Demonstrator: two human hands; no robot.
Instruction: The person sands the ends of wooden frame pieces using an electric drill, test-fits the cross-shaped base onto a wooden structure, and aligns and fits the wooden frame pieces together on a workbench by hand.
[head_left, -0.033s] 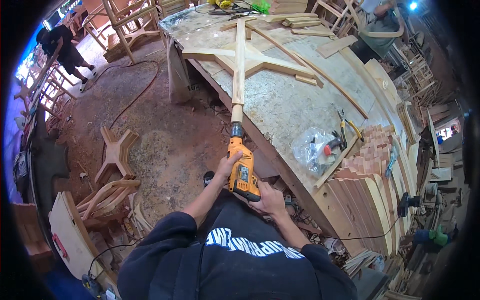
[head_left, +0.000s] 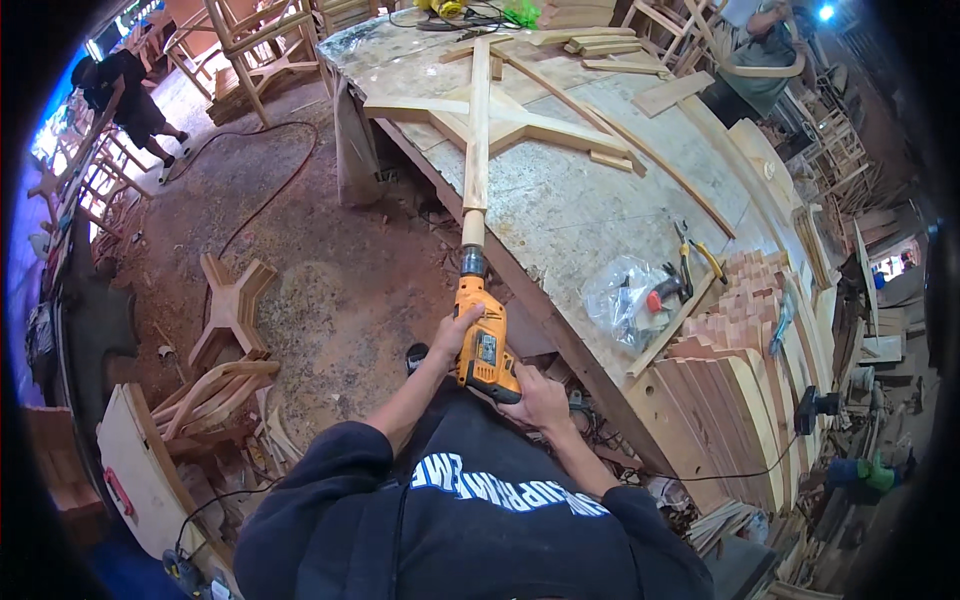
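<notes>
Drill [head_left: 484,340], yellow corded type w/ black trim, is held out in front of the person's chest, nose pointing away toward the counter [head_left: 560,200]. Left hand [head_left: 455,335] is wrapped around the body near the front, grip closed on the housing. Right hand [head_left: 537,398] is at the back end of the drill, fingers curled on the handle, so closed there too. There's a small dark rectangular label on the drill's side, can't read anything on it tbh.

Chuck [head_left: 472,263] is clamped on a round wooden peg at the near end of a long wooden slat [head_left: 477,130]. Slat runs straight away from the person, over the counter edge, and lies across a cross-shaped wooden frame [head_left: 520,125] on the dusty counter top.

Other stuff on the counter: clear plastic bag [head_left: 625,300] w/ small hardware, something red inside, near the front edge on the right. Yellow-handled pliers [head_left: 690,260] just beside it. Stack of cut wooden pieces [head_left: 730,340] stands further right, leaning in rows.

Floor [head_left: 330,290] on the left is covered in sawdust, w/ another wooden cross frame [head_left: 230,305] lying on it and a black cable snaking around. Another person in dark clothes [head_left: 125,95] stands far off top left, well apart.
</notes>
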